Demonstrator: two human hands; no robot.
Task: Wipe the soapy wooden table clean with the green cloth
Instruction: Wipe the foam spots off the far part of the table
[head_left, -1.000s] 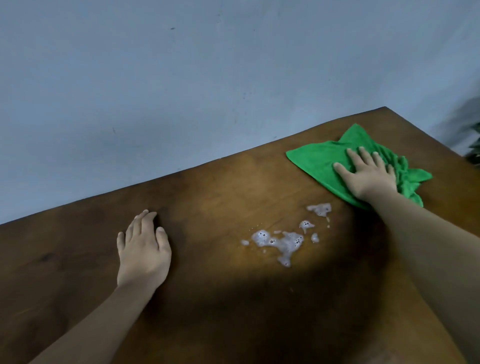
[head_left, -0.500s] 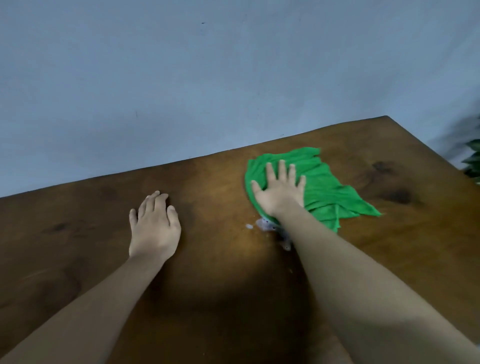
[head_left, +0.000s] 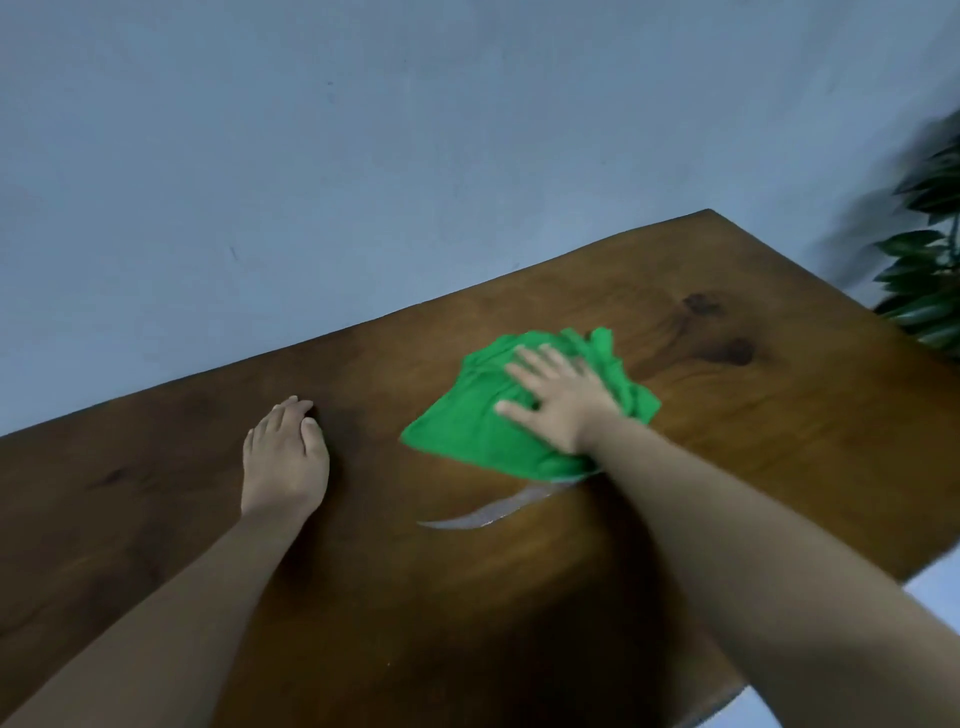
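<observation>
A bunched green cloth lies on the dark wooden table near its middle. My right hand presses flat on top of the cloth with fingers spread. Just below the cloth a thin curved smear of soapy foam streaks the wood. My left hand rests palm down on the table to the left, apart from the cloth, holding nothing.
A blue-grey wall runs behind the table's far edge. Dark green plant leaves stand off the table's right side. The table's right edge and near right corner are in view.
My right hand has dragged the cloth from the far right corner over the foam patch. The foam blobs are gone, leaving one curved smear. My left hand stays in place.
</observation>
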